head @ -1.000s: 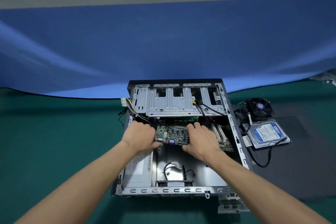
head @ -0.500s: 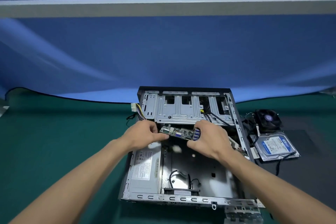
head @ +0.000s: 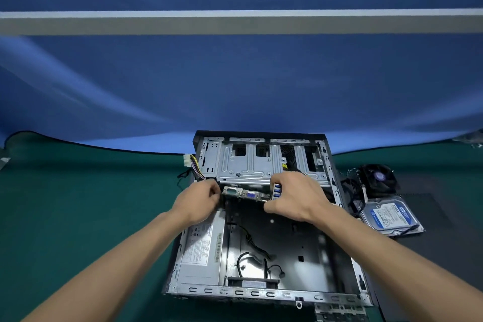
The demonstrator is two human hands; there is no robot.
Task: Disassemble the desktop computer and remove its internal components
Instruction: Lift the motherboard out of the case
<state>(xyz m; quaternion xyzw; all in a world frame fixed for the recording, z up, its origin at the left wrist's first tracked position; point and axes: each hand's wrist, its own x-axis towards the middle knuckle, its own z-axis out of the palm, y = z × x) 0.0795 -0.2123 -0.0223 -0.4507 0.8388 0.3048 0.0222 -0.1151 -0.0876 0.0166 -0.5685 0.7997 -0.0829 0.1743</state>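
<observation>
Here the left hand (head: 198,201) and right hand (head: 292,196) each grip an end of the motherboard (head: 245,194), held edge-on above the computer case (head: 261,293) floor.

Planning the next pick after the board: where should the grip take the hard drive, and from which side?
Take the hard drive across its two long edges, coming from above. It lies flat, label up, outside the case on its right, with the fan cooler behind it, so the top is open. A black cable crosses its near edge; avoid that end.

Both bare forearms reach forward, left grip (head: 200,200) and right grip (head: 292,197) curled, pinching.
</observation>
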